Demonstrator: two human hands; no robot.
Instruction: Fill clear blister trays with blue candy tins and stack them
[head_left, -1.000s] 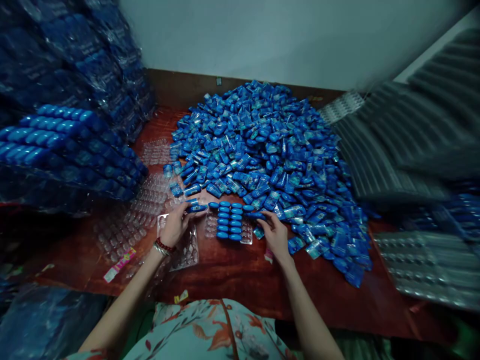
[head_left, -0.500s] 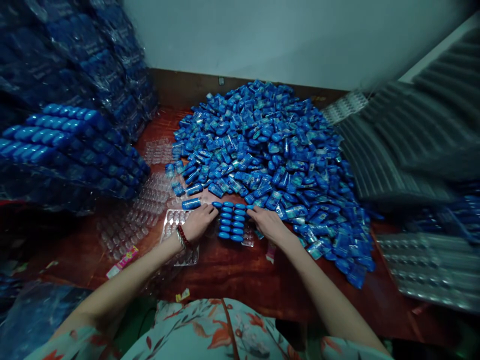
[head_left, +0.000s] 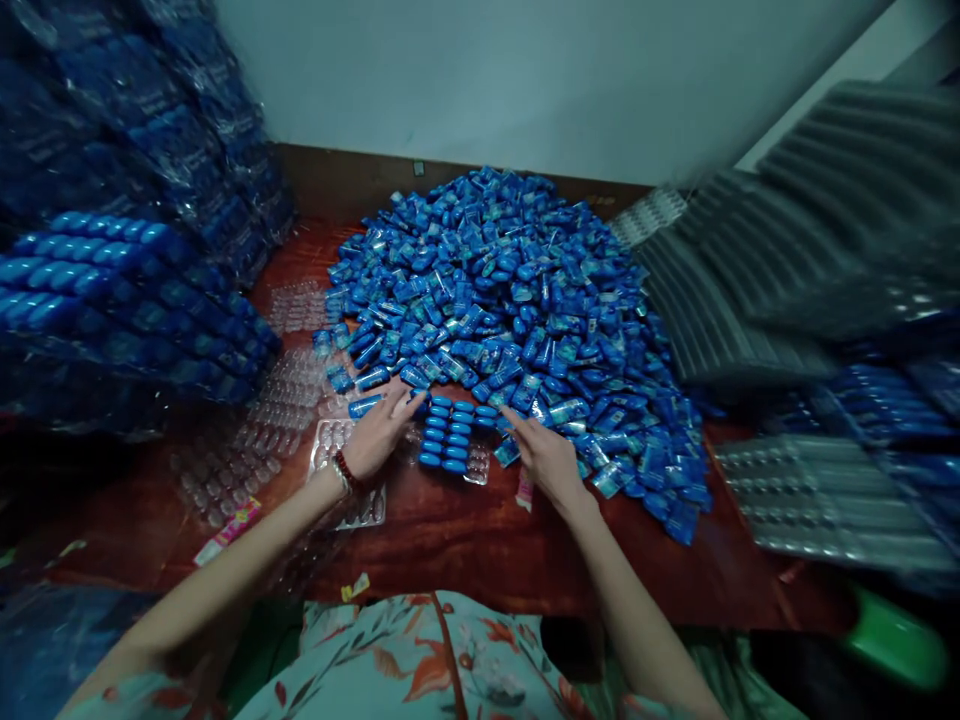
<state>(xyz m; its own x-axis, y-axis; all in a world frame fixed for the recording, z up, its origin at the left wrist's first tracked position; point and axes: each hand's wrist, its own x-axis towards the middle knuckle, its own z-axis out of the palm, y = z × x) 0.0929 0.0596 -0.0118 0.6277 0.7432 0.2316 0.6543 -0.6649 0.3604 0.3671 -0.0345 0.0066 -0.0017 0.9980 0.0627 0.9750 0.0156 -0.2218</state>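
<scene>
In the middle of the table, small glossy blue bottles (head_left: pixel 446 436) lie in two columns, on what seems to be a clear tray, partly hidden. My left hand (head_left: pixel 384 432), with a beaded bracelet at the wrist, is to the left of them, fingers spread, its tips near a loose blue bottle. To their right is my right hand (head_left: pixel 551 458), fingers stretched toward a bottle at the upper right. Neither hand visibly grips anything. A clear moulded tray (head_left: pixel 330 437) lies partly under my left wrist. Behind the hands rises a large pile of blue bottles (head_left: pixel 480 290).
Clear trays (head_left: pixel 281 395) overlap at the left, beside a tall wrapped stack of blue bottles (head_left: pixel 135 300). Grey moulded trays (head_left: pixel 720 290) are piled at the right, with more trays (head_left: pixel 795 495) nearer. A pink packet (head_left: pixel 229 530) lies at front left.
Both hands have loosened from the top corners of the two columns and moved slightly outward, fingers spreading. The whole view has shifted, and a green object shows at lower right.
</scene>
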